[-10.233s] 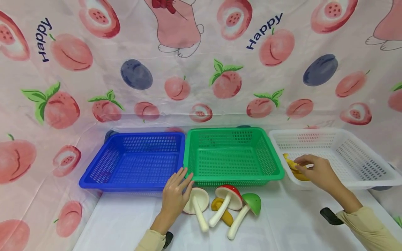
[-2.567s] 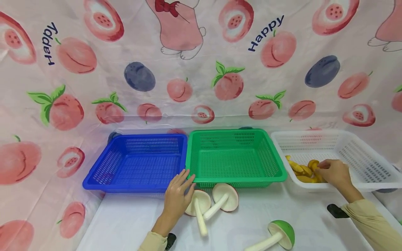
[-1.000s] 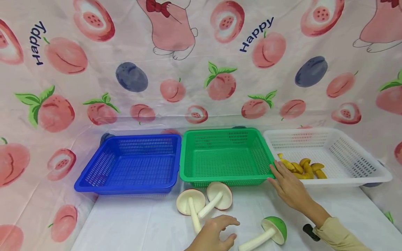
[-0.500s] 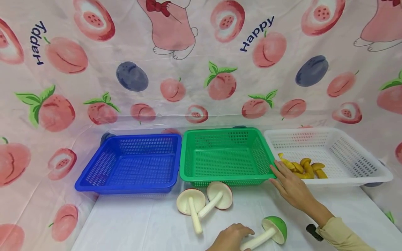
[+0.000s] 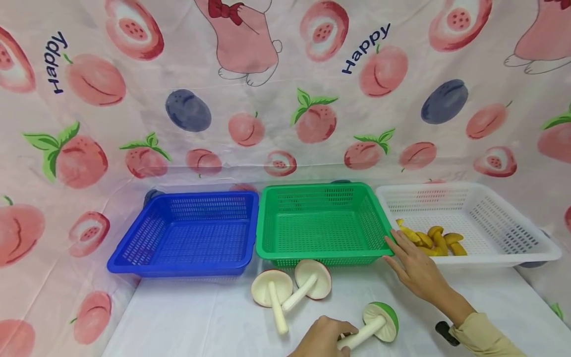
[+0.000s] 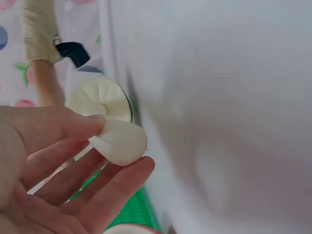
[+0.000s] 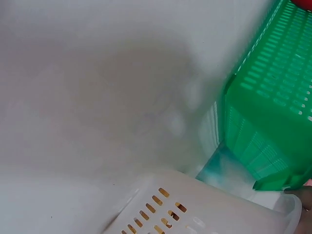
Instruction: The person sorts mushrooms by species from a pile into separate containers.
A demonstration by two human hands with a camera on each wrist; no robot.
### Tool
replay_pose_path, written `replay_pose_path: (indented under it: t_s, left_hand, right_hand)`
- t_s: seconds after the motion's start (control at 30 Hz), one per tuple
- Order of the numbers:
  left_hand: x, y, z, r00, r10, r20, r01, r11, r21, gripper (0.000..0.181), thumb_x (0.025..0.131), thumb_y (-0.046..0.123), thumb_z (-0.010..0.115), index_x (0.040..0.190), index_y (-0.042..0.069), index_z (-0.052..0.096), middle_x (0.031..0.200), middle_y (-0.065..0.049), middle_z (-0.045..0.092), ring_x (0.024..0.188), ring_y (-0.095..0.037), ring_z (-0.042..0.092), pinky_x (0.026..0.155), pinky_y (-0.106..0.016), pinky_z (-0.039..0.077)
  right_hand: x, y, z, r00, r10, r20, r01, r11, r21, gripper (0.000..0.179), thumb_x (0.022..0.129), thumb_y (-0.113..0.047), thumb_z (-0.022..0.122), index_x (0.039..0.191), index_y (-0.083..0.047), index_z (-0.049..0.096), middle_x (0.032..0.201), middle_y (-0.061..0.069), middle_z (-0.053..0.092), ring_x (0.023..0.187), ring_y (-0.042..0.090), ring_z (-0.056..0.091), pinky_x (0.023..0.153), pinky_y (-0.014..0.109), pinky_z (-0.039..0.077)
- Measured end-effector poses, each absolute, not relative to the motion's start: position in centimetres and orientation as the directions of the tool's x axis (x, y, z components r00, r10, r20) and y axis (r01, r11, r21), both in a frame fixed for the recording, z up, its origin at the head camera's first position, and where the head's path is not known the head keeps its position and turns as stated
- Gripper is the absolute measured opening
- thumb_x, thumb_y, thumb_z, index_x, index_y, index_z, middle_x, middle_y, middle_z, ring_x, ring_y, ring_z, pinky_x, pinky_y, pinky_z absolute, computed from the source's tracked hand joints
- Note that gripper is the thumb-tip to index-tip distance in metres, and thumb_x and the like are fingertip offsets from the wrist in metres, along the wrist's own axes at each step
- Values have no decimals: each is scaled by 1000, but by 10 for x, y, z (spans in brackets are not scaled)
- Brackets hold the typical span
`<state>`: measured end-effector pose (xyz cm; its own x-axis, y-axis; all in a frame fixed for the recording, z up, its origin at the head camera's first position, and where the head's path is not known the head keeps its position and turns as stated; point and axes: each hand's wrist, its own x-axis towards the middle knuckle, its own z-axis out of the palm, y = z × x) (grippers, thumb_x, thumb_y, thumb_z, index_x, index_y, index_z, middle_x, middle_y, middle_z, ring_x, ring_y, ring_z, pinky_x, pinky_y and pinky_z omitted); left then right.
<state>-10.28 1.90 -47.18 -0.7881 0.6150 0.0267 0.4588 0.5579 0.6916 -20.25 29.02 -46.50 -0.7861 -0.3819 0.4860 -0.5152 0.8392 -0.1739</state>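
Observation:
My left hand (image 5: pixel 323 338) pinches the stem of a toy mushroom with a green cap (image 5: pixel 387 321) at the table's front. The left wrist view shows the white stem end (image 6: pixel 122 141) between thumb and fingers. My right hand (image 5: pixel 417 271) rests with extended fingers on the front right corner of the green basket (image 5: pixel 323 257), beside the white basket (image 5: pixel 504 259). Two red-rimmed mushrooms lie on the table, pale undersides up: the left one (image 5: pixel 273 292) and the right one (image 5: pixel 315 282), their stems meeting.
A blue basket (image 5: pixel 187 267) stands left of the green one. Several yellow and brown toy pieces (image 5: pixel 434 240) lie in the white basket's near left corner. A fruit-print cloth (image 5: pixel 267 99) hangs behind the baskets.
Brown pieces went from table to white basket. My right hand moved from there to the green basket's corner. My left hand left that basket's other corner and took hold of the green mushroom, shifting it slightly.

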Motion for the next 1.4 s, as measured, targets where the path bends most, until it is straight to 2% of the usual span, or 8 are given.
replay_pose_path:
  t_s: [0.13, 0.27, 0.37, 0.57, 0.77, 1.0, 1.2, 1.4]
  left_hand:
    - [-103, 9, -464, -780, 618, 97, 497, 518, 696, 31, 73, -4, 71, 101, 9, 74, 79, 9, 69, 66, 8, 53, 58, -6, 41]
    - [-104, -1, -461, -751, 614, 243, 599, 478, 643, 33, 72, -3, 72, 102, 10, 74, 80, 10, 68, 69, 9, 53, 59, -3, 39]
    - [-105, -7, -457, -759, 582, 291, 608, 473, 638, 35, 70, -3, 73, 102, 11, 74, 80, 9, 68, 70, 8, 53, 60, -3, 39]
    - [-110, -20, -443, -803, 525, 284, 549, 462, 696, 36, 71, -6, 71, 102, 10, 74, 80, 7, 68, 70, 5, 53, 58, -5, 42]
    - [-120, -30, -427, -822, 501, 271, 512, 442, 736, 36, 72, -10, 69, 102, 8, 74, 89, 2, 71, 72, 1, 60, 56, -8, 45]
    - [-133, -42, -415, -818, 473, 326, 543, 452, 708, 35, 72, -11, 69, 101, 7, 74, 89, -2, 71, 70, -1, 59, 59, -11, 49]
    - [-149, -51, -402, -790, 464, 402, 603, 469, 645, 36, 72, -11, 69, 102, 7, 74, 88, -5, 72, 64, -3, 56, 52, -12, 46]
    - [-165, -59, -390, -788, 459, 410, 610, 488, 625, 33, 74, -12, 68, 102, 5, 74, 90, -7, 72, 60, -5, 51, 49, -13, 43]
  right_hand:
    - [-202, 292, -465, -786, -379, 488, -511, 843, -168, 53, 89, -21, 66, 133, 5, 51, 142, 26, 40, 132, 41, 34, 90, 58, 42]
    - [-202, 293, -466, -785, -378, 490, -509, 845, -163, 53, 91, -23, 64, 133, 5, 50, 142, 25, 40, 133, 41, 34, 94, 56, 40]
    - [-202, 294, -467, -784, -378, 493, -509, 845, -162, 52, 91, -24, 63, 133, 5, 50, 142, 25, 40, 133, 40, 34, 95, 55, 40]
    - [-202, 293, -468, -780, -370, 504, -509, 844, -167, 51, 90, -23, 65, 132, 4, 52, 141, 24, 42, 132, 40, 35, 91, 57, 42]
    - [-202, 293, -469, -785, -363, 502, -500, 849, -168, 52, 91, -25, 64, 132, 3, 52, 142, 24, 42, 133, 38, 34, 90, 58, 42]
    - [-201, 291, -469, -785, -360, 504, -495, 854, -161, 52, 89, -23, 66, 133, 2, 52, 142, 23, 42, 134, 37, 35, 90, 57, 42]
    - [-202, 290, -470, -784, -350, 513, -488, 858, -161, 51, 90, -26, 64, 132, 2, 53, 142, 22, 42, 133, 37, 36, 92, 56, 42]
    - [-203, 289, -472, -782, -346, 519, -484, 861, -156, 52, 88, -23, 67, 132, 2, 53, 142, 22, 42, 134, 36, 35, 97, 54, 40]
